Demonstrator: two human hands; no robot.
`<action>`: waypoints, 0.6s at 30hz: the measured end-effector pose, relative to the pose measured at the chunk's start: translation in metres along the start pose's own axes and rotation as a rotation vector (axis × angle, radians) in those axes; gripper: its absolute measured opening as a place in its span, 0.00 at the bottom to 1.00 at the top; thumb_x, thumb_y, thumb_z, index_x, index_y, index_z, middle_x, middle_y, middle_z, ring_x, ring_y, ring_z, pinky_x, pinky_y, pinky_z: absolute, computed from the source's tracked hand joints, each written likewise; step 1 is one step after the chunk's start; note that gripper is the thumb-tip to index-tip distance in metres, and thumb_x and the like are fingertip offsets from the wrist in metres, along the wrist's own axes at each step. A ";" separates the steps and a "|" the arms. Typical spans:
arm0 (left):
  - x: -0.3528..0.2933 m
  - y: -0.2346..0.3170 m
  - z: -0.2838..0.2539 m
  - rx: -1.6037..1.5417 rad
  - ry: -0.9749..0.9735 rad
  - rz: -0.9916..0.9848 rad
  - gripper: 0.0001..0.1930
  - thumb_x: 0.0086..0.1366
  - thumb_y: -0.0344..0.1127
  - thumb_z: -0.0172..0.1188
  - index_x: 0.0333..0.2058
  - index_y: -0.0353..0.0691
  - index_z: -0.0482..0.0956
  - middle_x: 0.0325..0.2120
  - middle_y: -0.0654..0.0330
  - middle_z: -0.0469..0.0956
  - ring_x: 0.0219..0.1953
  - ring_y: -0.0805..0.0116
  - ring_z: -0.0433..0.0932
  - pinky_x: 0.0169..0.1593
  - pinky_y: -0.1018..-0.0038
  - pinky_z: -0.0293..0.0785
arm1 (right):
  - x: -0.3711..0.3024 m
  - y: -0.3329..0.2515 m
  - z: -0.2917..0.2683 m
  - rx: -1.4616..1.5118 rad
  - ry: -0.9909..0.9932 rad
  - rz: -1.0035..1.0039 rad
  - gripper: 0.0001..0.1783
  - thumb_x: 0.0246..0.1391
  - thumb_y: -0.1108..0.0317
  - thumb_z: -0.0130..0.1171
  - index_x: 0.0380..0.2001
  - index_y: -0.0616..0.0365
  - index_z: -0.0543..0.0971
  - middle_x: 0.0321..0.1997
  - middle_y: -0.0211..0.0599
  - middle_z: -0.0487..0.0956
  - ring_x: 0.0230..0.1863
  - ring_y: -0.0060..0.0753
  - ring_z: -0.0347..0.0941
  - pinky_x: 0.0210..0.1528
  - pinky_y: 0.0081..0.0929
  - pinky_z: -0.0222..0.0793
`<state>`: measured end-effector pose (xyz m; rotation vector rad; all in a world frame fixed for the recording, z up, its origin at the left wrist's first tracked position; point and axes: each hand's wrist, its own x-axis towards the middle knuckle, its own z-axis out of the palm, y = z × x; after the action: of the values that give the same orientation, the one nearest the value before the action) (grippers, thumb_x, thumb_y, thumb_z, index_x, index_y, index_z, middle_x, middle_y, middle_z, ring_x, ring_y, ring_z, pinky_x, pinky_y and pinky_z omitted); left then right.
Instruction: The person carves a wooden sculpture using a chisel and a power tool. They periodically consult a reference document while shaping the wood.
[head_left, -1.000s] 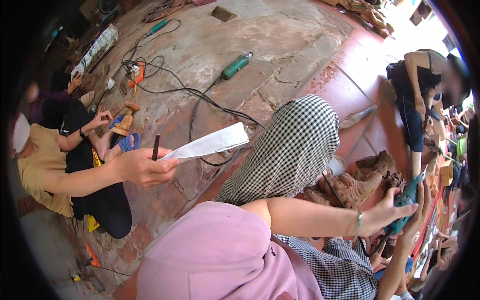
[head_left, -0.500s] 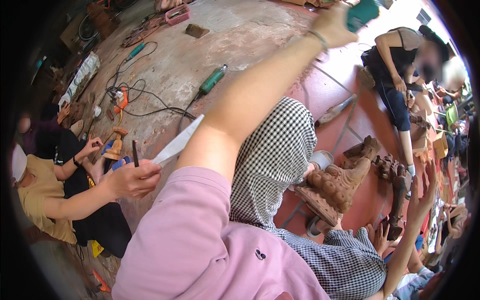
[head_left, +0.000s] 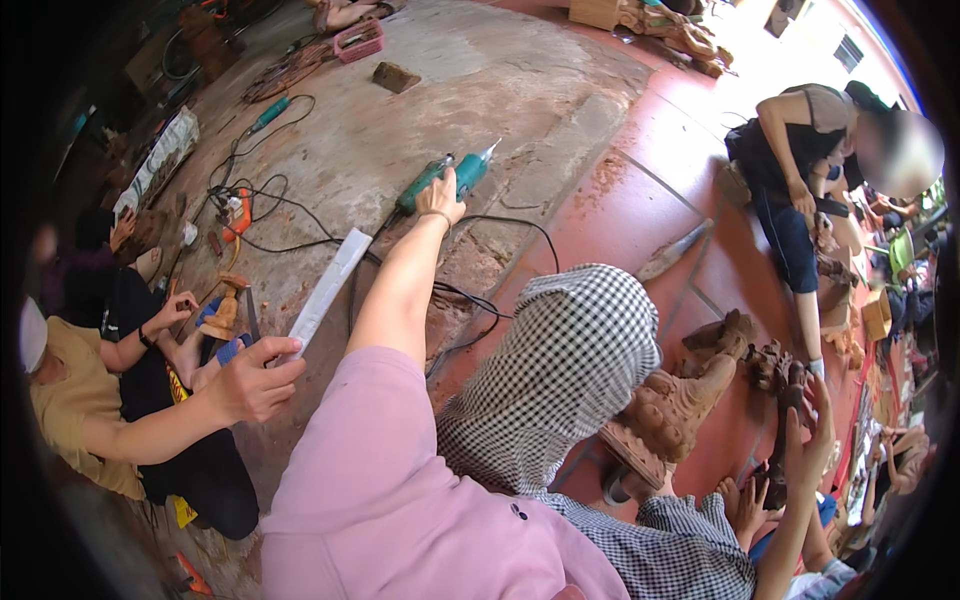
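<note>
My left hand stretches forward over the floor, closed on a teal electric die grinder with a pointed silver tip. Right beside it, a second green grinder lies on the concrete, partly behind my fingers. My right hand is raised at the right with its fingers apart and nothing in it. A brown carved wooden figure on a base leans by my checkered knee. Near my right hand stands a darker carved wooden piece, partly hidden by it.
At left, a person's hand holds a long flat grey strip near my arm. Black cords cross the floor. A wood block and pink basket lie farther off. Another person sits at right, near a long wooden piece.
My left hand has swung left and down with the teal grinder, from the upper right to beside the other grinder. The strip in the person's hand at left has turned more upright.
</note>
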<state>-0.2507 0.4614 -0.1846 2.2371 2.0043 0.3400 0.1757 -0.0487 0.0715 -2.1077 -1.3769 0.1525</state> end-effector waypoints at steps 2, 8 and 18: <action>-0.007 -0.026 0.018 0.033 -0.037 -0.046 0.39 0.52 0.43 0.66 0.63 0.50 0.59 0.45 0.44 0.78 0.45 0.46 0.80 0.47 0.53 0.78 | 0.002 0.003 0.004 0.033 -0.030 0.037 0.30 0.58 0.78 0.56 0.64 0.60 0.66 0.64 0.47 0.70 0.64 0.40 0.68 0.64 0.37 0.65; -0.008 -0.061 0.045 -0.010 -0.034 -0.032 0.41 0.54 0.55 0.68 0.63 0.52 0.58 0.46 0.44 0.76 0.46 0.44 0.79 0.47 0.53 0.77 | 0.009 0.004 0.017 -0.040 -0.124 0.043 0.29 0.59 0.76 0.56 0.64 0.60 0.66 0.62 0.46 0.72 0.61 0.40 0.71 0.62 0.35 0.68; -0.004 -0.077 0.053 -0.016 -0.072 -0.013 0.39 0.57 0.57 0.64 0.64 0.55 0.60 0.46 0.44 0.76 0.47 0.44 0.78 0.49 0.53 0.76 | 0.012 0.002 0.025 -0.096 -0.220 0.054 0.32 0.55 0.79 0.55 0.65 0.58 0.67 0.61 0.41 0.73 0.57 0.34 0.73 0.58 0.31 0.69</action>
<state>-0.3124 0.4695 -0.2548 2.1931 1.9725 0.2690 0.1721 -0.0284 0.0526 -2.2627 -1.4797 0.3565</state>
